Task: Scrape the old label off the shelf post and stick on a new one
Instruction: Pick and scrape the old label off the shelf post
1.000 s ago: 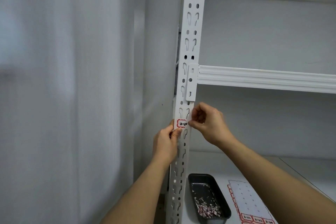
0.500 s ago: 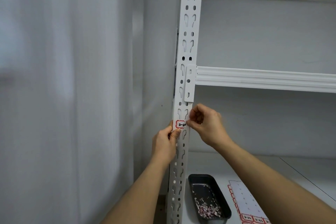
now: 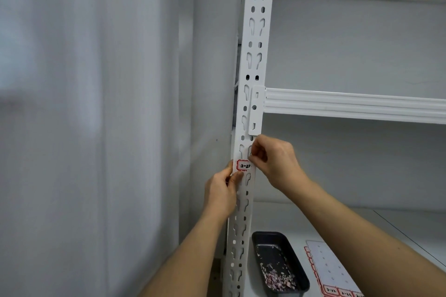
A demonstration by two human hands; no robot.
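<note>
A white slotted shelf post (image 3: 256,31) runs upright through the middle of the view. A small white label with a red border (image 3: 242,165) lies across its face just under the beam bracket. My left hand (image 3: 223,190) pinches the label's left edge against the post. My right hand (image 3: 275,159) pinches the label's right edge with thumb and forefinger, hiding the end of the writing.
A white beam (image 3: 350,105) joins the post at the right. On the shelf board (image 3: 391,224) below stand a dark tray (image 3: 277,263) with paper scrapings and a sheet of red-bordered labels (image 3: 330,270). A pale curtain (image 3: 96,128) hangs at the left.
Both hands stay on the label at the same spot on the post. The view has shifted slightly; nothing else moved.
</note>
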